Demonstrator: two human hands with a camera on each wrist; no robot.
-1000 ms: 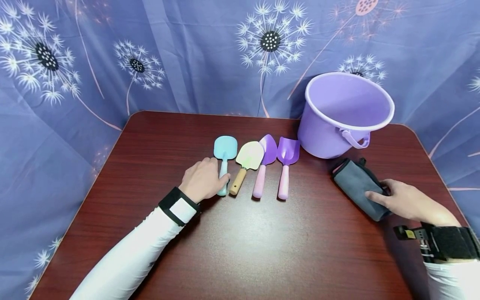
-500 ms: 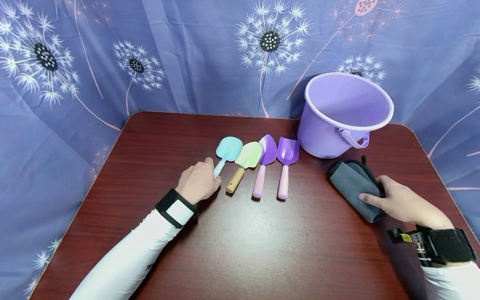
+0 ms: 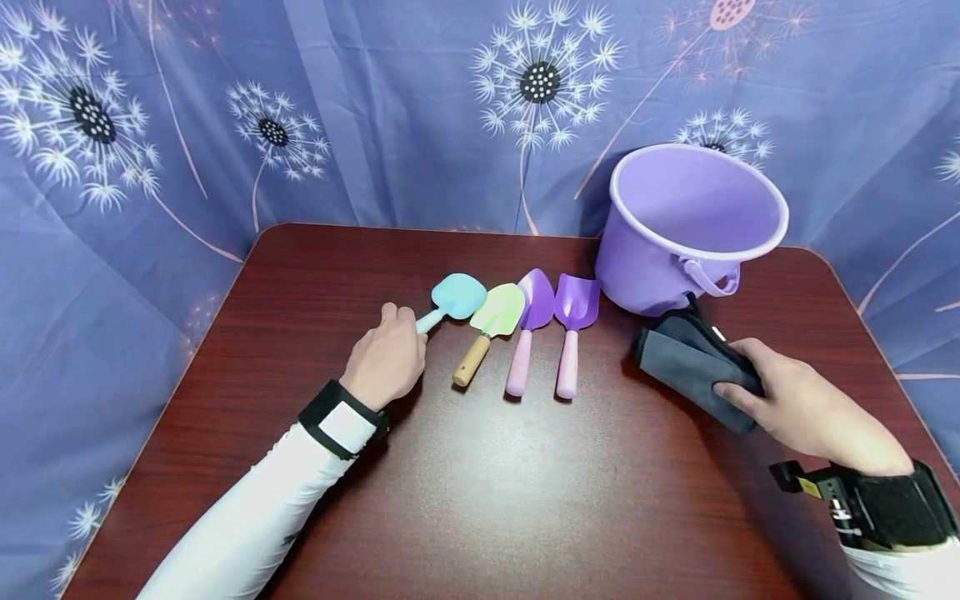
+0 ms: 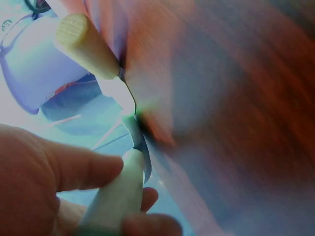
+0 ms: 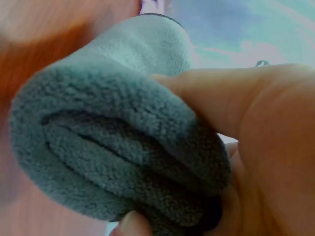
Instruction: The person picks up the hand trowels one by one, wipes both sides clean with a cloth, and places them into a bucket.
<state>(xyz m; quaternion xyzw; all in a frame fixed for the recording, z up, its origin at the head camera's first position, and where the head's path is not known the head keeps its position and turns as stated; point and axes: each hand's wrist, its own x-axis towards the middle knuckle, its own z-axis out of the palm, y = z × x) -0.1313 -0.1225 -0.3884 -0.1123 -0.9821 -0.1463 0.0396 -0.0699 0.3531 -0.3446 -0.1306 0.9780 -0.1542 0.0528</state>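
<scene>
My left hand (image 3: 385,358) holds a light blue hand trowel (image 3: 459,296) by its handle, thumb and fingers round it in the left wrist view. The blade's right edge meets a pale green trowel (image 3: 498,309) with a wooden handle (image 4: 86,46). Two purple trowels with pink handles, a pointed one (image 3: 536,300) and a squarer one (image 3: 577,302), lie to the right. At the right, my right hand (image 3: 798,400) grips a folded grey cloth (image 3: 693,371) with dark edging. Its thick, fuzzy folds (image 5: 113,147) fill the right wrist view.
A purple bucket (image 3: 660,271) stands upright at the back right, its handle hanging toward the front. The brown table (image 3: 510,500) has its back edge against a blue curtain (image 3: 397,108) with dandelion prints.
My left hand has taken the blue trowel's handle and swung it left, tilting the trowel. The right hand has moved the cloth a little left, its far end now right by the bucket.
</scene>
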